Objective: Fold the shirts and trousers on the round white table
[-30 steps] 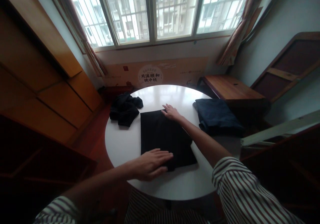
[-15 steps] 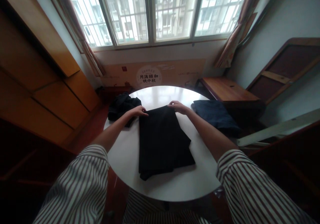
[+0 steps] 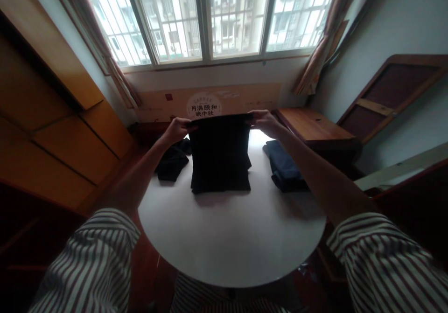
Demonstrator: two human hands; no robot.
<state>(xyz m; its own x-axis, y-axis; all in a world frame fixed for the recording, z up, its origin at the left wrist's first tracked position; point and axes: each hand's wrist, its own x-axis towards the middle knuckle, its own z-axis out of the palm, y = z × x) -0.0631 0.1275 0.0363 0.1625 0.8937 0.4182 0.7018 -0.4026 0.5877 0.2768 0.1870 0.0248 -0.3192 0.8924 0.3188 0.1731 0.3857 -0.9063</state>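
Note:
A black folded garment (image 3: 220,156) hangs between my hands above the round white table (image 3: 231,238); its exact kind I cannot make out. My left hand (image 3: 178,129) pinches its upper left corner, and my right hand (image 3: 265,121) grips the upper right corner. The top edge is stretched nearly level, and the lower edge hangs at or just over the tabletop. Left of it lies a crumpled black cloth (image 3: 173,161), partly behind my left forearm. To the right, a folded dark blue garment (image 3: 285,166) rests on the table, partly covered by my right forearm.
A wooden side table (image 3: 313,124) stands beyond the round table at the right. Yellow-brown cabinets (image 3: 75,147) line the left side. Behind the table is a beige printed board (image 3: 150,100) under a barred window (image 3: 231,19) with curtains.
Both hands have lifted the black garment off the table and moved it away from me, toward the window. It lay flat before and now hangs upright.

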